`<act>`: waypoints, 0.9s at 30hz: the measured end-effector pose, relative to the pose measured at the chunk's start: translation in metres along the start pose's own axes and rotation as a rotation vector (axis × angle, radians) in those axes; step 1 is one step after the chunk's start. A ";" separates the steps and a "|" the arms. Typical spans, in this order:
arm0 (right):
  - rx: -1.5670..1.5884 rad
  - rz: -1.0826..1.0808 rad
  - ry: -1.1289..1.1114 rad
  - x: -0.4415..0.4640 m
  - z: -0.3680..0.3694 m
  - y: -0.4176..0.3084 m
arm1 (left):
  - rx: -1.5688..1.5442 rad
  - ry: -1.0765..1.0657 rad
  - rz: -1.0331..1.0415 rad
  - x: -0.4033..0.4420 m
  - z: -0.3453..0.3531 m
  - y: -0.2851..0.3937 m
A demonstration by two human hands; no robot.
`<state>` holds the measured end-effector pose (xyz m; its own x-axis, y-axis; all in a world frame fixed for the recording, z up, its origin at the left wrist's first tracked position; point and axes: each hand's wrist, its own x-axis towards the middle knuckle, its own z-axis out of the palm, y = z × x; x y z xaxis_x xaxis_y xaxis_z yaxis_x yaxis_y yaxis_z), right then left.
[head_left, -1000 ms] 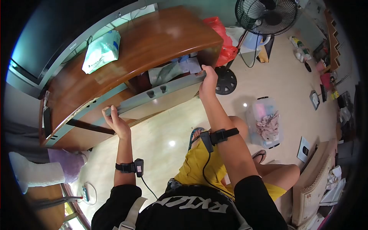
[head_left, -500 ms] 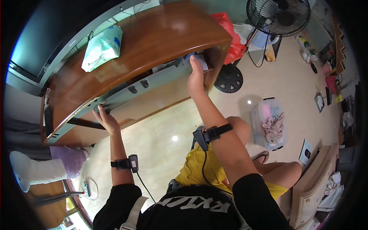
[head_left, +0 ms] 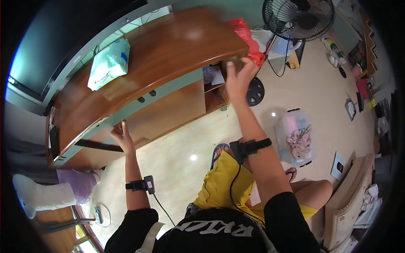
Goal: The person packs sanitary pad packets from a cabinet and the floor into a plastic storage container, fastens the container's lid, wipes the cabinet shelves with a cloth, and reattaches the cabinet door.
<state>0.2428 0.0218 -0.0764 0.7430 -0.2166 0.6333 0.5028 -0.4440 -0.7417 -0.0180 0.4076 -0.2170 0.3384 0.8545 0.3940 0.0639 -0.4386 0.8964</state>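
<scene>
The wooden TV cabinet has a brown front panel with a grey upper strip holding dark oval cutouts. This panel sits beneath the cabinet top. My left hand is at the panel's left part, fingers apart and a little blurred; whether it touches the panel I cannot tell. Near the cabinet's right corner my right hand is raised, its thumb and fingers spread with nothing in them. Beside it, an uncovered compartment shows white papers on a shelf.
A green-white soft pack lies on the cabinet before a television. Right of the cabinet are a red plastic bag and a standing fan. A clear storage box with cloth stands on the floor.
The grey strip, which stuck out from the cabinet, now lies back against its front. My right hand has left it and moved right; my left hand has shifted slightly down and right.
</scene>
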 end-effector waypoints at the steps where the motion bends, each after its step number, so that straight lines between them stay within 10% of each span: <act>1: -0.045 -0.079 0.065 0.016 -0.010 0.016 | 0.164 -0.088 -0.037 0.000 -0.004 -0.021; 3: -0.060 -0.001 0.031 0.039 -0.025 0.046 | 0.520 -0.246 0.312 -0.017 -0.014 0.006; 7: -0.071 0.299 -0.775 0.073 -0.045 0.060 | 0.565 -0.420 0.334 -0.005 -0.018 -0.053; 10: 0.137 0.191 -0.519 0.065 -0.026 0.108 | 0.621 -0.502 0.236 0.002 -0.021 -0.037; 27: 0.422 0.301 -0.722 0.062 -0.027 0.117 | 0.723 -0.606 0.324 -0.033 0.052 0.005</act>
<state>0.3359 -0.0675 -0.1176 0.8955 0.3922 0.2105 0.2565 -0.0682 -0.9641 0.0201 0.3628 -0.2360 0.8498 0.4659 0.2464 0.3723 -0.8615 0.3452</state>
